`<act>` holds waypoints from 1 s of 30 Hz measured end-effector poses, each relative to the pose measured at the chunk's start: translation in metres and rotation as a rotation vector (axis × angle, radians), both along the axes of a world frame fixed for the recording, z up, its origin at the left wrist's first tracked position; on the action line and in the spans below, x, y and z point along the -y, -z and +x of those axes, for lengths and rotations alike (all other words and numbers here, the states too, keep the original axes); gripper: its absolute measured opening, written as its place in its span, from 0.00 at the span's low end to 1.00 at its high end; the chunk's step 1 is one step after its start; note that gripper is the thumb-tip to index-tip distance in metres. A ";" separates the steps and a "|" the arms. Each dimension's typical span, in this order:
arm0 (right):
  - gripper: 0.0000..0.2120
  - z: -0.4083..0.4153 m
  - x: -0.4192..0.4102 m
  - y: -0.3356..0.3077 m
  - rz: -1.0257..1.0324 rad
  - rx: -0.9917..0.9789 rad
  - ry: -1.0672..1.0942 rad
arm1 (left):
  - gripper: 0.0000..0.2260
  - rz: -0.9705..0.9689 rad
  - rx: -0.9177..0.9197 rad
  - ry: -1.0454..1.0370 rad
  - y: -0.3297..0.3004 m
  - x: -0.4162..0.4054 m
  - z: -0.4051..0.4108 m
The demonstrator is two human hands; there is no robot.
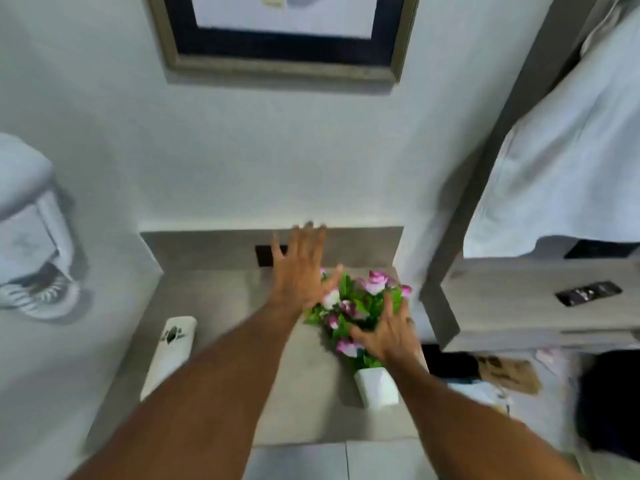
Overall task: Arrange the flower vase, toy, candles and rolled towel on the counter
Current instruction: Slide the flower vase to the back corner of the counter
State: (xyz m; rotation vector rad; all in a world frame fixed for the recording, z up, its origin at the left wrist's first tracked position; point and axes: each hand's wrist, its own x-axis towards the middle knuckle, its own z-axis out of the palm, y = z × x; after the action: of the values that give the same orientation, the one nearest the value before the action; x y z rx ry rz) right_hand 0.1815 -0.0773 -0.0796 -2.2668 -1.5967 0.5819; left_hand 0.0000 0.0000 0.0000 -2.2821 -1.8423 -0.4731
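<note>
On the grey counter below a framed picture, a white flower vase stands near the right edge, its pink and white blooms and green leaves leaning toward the wall. Both bare hands reach over the flowers: the left hand hovers with fingers spread wide, gripping nothing, while the right hand is splayed against the bouquet's right side, fingertips among the leaves. A rolled towel lies along the counter's left edge, well apart from the vase. Motion blur softens the whole view.
</note>
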 end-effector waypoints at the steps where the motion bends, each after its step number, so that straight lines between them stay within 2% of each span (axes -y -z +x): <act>1: 0.59 -0.004 0.018 0.023 -0.085 -0.039 0.015 | 0.38 -0.105 0.008 0.000 0.034 0.014 0.005; 5: 0.57 -0.015 0.050 0.101 -0.134 -0.089 0.090 | 0.35 -0.374 0.021 -0.007 0.166 0.071 0.008; 8: 0.53 -0.010 0.030 0.121 -0.029 -0.061 0.112 | 0.34 -0.511 -0.024 -0.052 0.222 0.088 0.005; 11: 0.46 -0.002 0.022 0.138 0.073 -0.058 0.123 | 0.34 -0.555 -0.077 -0.065 0.261 0.087 0.004; 14: 0.40 0.012 0.006 0.151 0.270 -0.108 0.203 | 0.36 -0.611 -0.062 -0.085 0.276 0.065 0.012; 19: 0.41 0.023 -0.059 0.172 0.496 -0.232 0.297 | 0.36 -0.555 -0.026 -0.102 0.294 0.058 0.013; 24: 0.41 0.036 -0.147 0.186 0.584 -0.335 0.245 | 0.37 -0.469 0.000 -0.108 0.302 0.053 0.015; 30: 0.44 0.040 -0.213 0.191 0.559 -0.441 0.334 | 0.37 -0.520 -0.031 -0.106 0.300 0.050 0.017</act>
State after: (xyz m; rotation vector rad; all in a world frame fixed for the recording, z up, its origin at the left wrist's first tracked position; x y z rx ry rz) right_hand 0.2217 0.1357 -0.2705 -1.7705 -0.9828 0.4349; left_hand 0.0173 -0.0502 -0.3003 -2.4480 -2.2639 0.0727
